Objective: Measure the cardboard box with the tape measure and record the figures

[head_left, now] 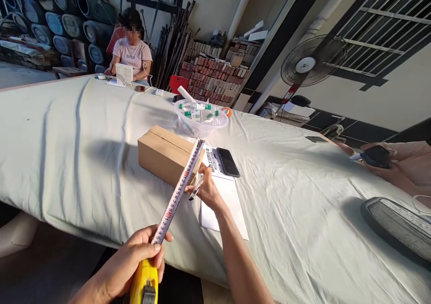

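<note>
My left hand (133, 252) is closed around a yellow tape measure (144, 279), with thumb and fingers pinching the blade where it leaves the case. The white blade runs up and away, its metal hook at the far right corner of a closed brown cardboard box (161, 153). Part of the box's right end is hidden behind the blade. In my right hand (209, 191) is a pen (195, 189), its tip pointing down toward me. The fingers of that hand are against or close to the box's right end; contact is unclear.
A printed paper sheet (222, 200) and a black phone (228, 162) lie right of the box on the cloth-covered table (286, 191). Behind it stands a clear basin (186, 126) of bottles. One person (133, 52) sits at the far end; another person's hands (377, 158) are at right.
</note>
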{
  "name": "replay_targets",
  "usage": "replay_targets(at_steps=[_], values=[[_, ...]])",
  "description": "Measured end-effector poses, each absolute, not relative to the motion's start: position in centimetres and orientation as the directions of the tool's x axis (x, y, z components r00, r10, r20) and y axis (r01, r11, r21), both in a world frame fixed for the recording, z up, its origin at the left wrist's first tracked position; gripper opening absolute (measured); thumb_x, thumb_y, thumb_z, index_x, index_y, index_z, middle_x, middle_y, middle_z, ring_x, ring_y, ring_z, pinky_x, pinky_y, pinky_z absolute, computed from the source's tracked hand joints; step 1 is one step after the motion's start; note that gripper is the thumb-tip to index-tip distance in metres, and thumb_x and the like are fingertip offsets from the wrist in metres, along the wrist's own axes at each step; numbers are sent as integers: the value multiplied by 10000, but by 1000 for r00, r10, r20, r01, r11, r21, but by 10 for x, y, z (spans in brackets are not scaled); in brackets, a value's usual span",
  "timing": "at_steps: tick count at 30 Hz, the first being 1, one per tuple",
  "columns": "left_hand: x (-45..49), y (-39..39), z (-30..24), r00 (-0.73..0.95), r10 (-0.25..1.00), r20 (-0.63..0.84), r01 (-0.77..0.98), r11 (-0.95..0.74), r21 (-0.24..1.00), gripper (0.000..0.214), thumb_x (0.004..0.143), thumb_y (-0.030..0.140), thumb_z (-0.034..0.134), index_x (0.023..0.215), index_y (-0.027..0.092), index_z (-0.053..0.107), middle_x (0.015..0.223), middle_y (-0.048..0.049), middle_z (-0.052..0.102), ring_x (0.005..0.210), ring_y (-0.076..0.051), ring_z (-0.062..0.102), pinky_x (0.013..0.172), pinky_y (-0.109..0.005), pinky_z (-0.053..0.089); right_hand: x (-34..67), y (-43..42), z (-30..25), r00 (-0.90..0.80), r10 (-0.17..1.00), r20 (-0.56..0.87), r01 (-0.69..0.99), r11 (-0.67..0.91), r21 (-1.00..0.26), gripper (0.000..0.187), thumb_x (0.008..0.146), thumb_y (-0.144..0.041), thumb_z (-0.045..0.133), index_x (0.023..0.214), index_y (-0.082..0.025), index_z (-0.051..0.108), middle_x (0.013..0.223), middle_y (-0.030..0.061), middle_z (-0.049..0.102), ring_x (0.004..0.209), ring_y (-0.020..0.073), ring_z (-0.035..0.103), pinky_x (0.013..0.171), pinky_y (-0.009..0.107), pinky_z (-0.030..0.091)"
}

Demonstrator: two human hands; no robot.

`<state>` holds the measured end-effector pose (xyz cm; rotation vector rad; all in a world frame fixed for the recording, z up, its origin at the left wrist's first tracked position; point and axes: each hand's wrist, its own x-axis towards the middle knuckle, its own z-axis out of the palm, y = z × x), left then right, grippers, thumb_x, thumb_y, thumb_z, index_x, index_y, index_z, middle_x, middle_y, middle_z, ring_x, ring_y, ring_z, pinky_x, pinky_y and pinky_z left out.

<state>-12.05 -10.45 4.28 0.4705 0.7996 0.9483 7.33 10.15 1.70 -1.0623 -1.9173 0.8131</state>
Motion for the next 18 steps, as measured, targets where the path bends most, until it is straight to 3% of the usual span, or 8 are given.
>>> replay_targets(at_steps=[7, 12, 18], values=[[-143, -121, 45, 289, 845, -450, -514, 534, 672, 234, 819, 259, 627, 1023, 150, 661, 628, 16, 540, 561, -149, 581, 547, -256, 426, 65, 107, -2, -345, 854, 390, 267, 488, -831, 657, 622, -484, 833, 992, -262, 337, 1416, 143, 437, 1293, 307, 481, 1028, 531, 438], [-154, -131, 43, 259, 841, -474, -503, 537, 677, 210, 840, 227, 593, 1019, 145, 666, 635, 16, 534, 567, -152, 582, 556, -264, 434, 69, 106, -8, -375, 791, 483, 316, 599, -736, 635, 646, -406, 838, 1007, -262, 336, 1547, 197, 283, 1421, 333, 348, 1110, 548, 356], [-157, -131, 47, 248, 850, -465, -476, 525, 705, 201, 834, 222, 592, 1004, 140, 658, 640, 12, 543, 565, -157, 596, 554, -260, 429, 66, 102, -9, -388, 681, 621, 331, 731, -596, 595, 679, -342, 809, 1051, -251, 354, 1553, 243, 269, 1442, 338, 329, 1060, 513, 427]])
